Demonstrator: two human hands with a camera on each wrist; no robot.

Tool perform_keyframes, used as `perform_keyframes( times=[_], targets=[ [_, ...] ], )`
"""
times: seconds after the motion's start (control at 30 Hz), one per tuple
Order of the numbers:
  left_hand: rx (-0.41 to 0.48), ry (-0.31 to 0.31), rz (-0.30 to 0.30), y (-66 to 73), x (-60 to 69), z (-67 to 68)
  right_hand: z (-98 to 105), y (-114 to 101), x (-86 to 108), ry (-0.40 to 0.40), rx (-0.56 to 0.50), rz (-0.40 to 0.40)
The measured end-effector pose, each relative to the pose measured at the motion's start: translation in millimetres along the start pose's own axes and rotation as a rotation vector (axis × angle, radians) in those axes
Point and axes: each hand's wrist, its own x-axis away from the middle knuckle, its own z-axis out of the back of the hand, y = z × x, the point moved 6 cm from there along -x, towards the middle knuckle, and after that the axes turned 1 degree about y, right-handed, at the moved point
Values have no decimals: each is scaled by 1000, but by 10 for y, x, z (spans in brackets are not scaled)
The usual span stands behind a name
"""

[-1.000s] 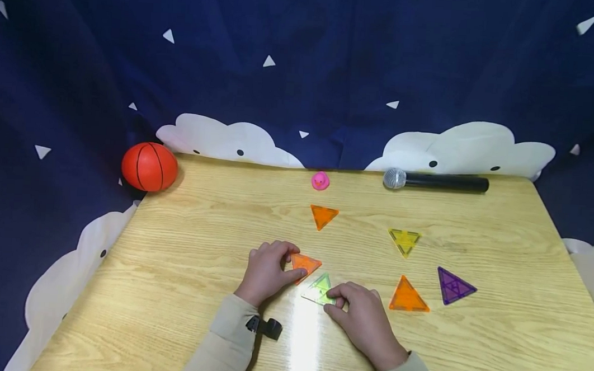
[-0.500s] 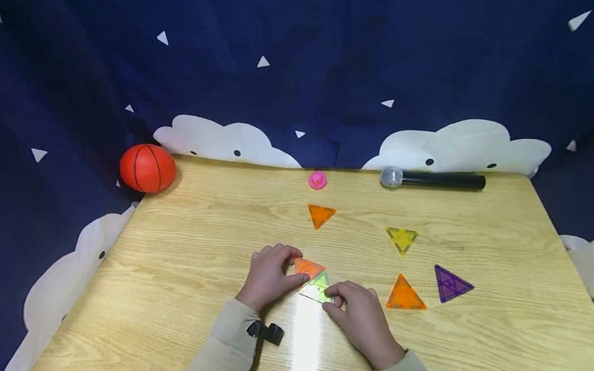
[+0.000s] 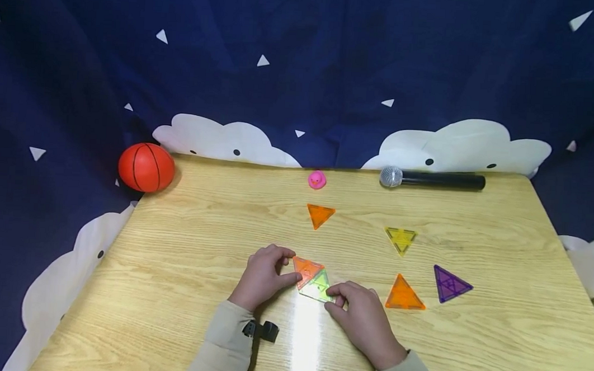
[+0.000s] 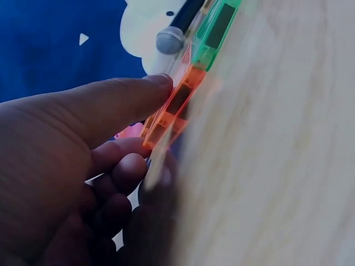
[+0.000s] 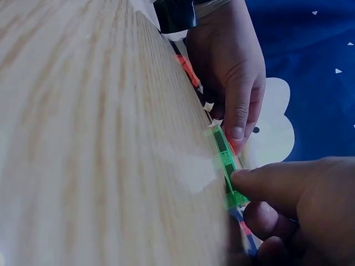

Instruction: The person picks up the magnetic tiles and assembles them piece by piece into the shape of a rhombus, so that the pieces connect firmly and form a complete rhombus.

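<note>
In the head view, an orange triangular magnetic tile [image 3: 306, 268] and a light green triangular magnetic tile [image 3: 317, 287] lie flat on the table, edge against edge. My left hand [image 3: 263, 276] is at the orange tile's left side, thumb on its edge and index finger at its upper corner. The left wrist view shows thumb and index finger touching that orange tile [image 4: 172, 108]. My right hand [image 3: 365, 318] pinches the green tile's right corner between thumb and index finger. Up close in the right wrist view, the thumb presses the green tile's edge [image 5: 223, 149].
Loose tiles lie around: orange [image 3: 320, 215] behind, yellow [image 3: 401, 240], orange [image 3: 405, 295] and purple [image 3: 450, 284] to the right. At the back are a pink duck [image 3: 317, 180], a microphone [image 3: 438, 180] and a red ball [image 3: 146, 167]. A dark blue curtain [image 3: 303, 68] hangs behind.
The orange and green tiles, apart a second ago, have come together along one edge. My left thumb has since slid back left to the orange tile's edge. The right hand has hardly moved.
</note>
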Motion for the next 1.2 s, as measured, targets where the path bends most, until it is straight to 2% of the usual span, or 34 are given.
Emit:
perform_keyframes(
  times=[0.13, 0.27, 0.53, 0.63, 0.87, 1.2],
  targets=[
    [-23, 17, -8, 3, 17, 10, -15, -9, 1, 12, 0, 10],
    [12, 27, -2, 8, 46, 22, -34, -17, 2, 14, 10, 10],
    [306, 6, 38, 13, 92, -22, -24, -33, 2, 17, 7, -1],
    [354, 4, 51, 1, 88, -41, -13, -35, -3, 15, -5, -12],
    [378, 12, 83, -11, 40, -60, 18, -20, -25, -1, -43, -49],
    [408, 19, 93, -42, 15, -80, 30, 13, -107, -28, -58, -93]
  ],
)
